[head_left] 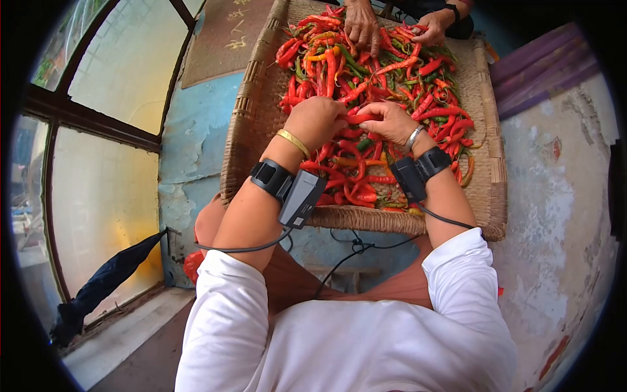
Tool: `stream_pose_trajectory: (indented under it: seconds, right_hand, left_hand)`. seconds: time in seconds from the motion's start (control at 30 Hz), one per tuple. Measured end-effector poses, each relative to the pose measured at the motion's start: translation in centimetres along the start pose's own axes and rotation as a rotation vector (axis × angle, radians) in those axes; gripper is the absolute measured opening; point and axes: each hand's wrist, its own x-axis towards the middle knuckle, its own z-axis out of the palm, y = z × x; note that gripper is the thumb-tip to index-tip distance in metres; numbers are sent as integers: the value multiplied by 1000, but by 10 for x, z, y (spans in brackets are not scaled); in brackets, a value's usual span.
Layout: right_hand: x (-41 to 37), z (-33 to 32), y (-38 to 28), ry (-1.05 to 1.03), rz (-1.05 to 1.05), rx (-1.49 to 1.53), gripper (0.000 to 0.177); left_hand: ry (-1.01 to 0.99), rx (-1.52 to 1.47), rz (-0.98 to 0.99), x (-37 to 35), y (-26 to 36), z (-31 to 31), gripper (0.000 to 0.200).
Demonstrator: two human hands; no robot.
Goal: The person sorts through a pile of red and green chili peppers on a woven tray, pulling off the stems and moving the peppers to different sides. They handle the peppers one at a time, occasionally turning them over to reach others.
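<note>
A red chili pepper (356,119) is stretched between my two hands above the pile. My left hand (316,121) is closed on one end of it, its fingertips partly hidden behind the back of the hand. The other end sits pinched in the fingers of my right hand (390,121). Beneath and around both hands lies a heap of chili peppers (339,171), mostly red with some green and orange ones. They rest in a shallow woven basket (486,153) in front of me.
Across the basket, another person's hands (361,26) reach into the peppers. Black cables (353,245) run from devices on my wrists and hang below the basket. A window (98,163) and a folded dark umbrella (111,287) are at left; a worn wall (555,196) stands at right.
</note>
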Motion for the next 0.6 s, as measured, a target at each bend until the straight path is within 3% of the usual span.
stream_pose_trajectory:
  seconds: [0.07,0.1,0.17,0.27,0.33,0.37,0.4,0.47,0.57,0.6]
  right_hand:
    - [-2,-10,-8,-82,218,79,11]
    - [-2,-15,-5,-101,190,121,12]
    - [-2,-28,-1,-86,160,181,14]
    - [-5,-42,-5,-45,103,333,19]
    - [-4,-38,-14,502,101,663,26]
    - [-2,-43,-9,554,233,190,34]
    - [-2,-40,-6,553,235,192,34]
    - [-3,-29,2,534,110,-696,34]
    - [-3,0,-14,-31,161,-422,27]
    - [-3,11,-15,-112,125,-585,28]
  left_hand:
    - [196,-84,12,0,1,0,20]
    - [196,-84,11,0,1,-2,20]
    - [438,-84,-91,0,1,-6,24]
    - [397,39,-208,-2,-2,-3,23]
    - [283,108,-254,-2,-2,-3,22]
    - [167,178,-298,-3,-2,-3,21]
    - [164,178,-299,-3,-4,-1,21]
    - [72,206,-247,-2,-10,4,19]
    - [55,231,-268,-5,-3,-3,25]
    - [53,232,-270,-5,-4,-2,25]
